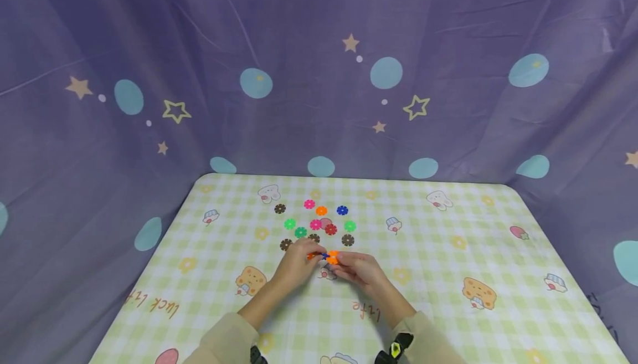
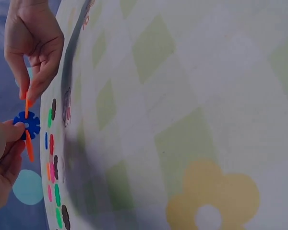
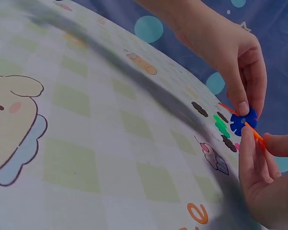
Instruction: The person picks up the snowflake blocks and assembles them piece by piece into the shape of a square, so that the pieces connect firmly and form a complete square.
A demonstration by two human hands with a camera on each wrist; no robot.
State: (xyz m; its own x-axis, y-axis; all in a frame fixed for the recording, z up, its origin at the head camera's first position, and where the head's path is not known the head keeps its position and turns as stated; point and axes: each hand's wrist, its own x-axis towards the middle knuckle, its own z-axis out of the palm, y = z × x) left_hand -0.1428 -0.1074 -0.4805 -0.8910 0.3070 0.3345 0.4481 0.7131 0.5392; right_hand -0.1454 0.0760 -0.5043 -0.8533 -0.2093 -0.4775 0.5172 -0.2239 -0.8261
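Note:
Over the middle of the table, my left hand (image 1: 298, 263) pinches a blue notched plastic disc (image 3: 238, 125) between thumb and fingers. One orange notched disc (image 2: 30, 147) sits edge-on in the blue one, on the left hand's side. Opposite it, my right hand (image 1: 366, 271) grips a second orange disc (image 1: 333, 257) by its edge, and this disc meets the blue disc's rim at a right angle. Both wrist views show the three discs in a row between the fingertips, raised above the cloth. Fingers cover part of each disc.
Several loose notched discs lie flat just beyond the hands, among them a brown disc (image 1: 348, 240), a red disc (image 1: 331, 229), a green disc (image 1: 290, 224) and a blue disc (image 1: 342, 210). A checked cloth (image 1: 423, 308) covers the table; a purple curtain (image 1: 319, 120) hangs behind.

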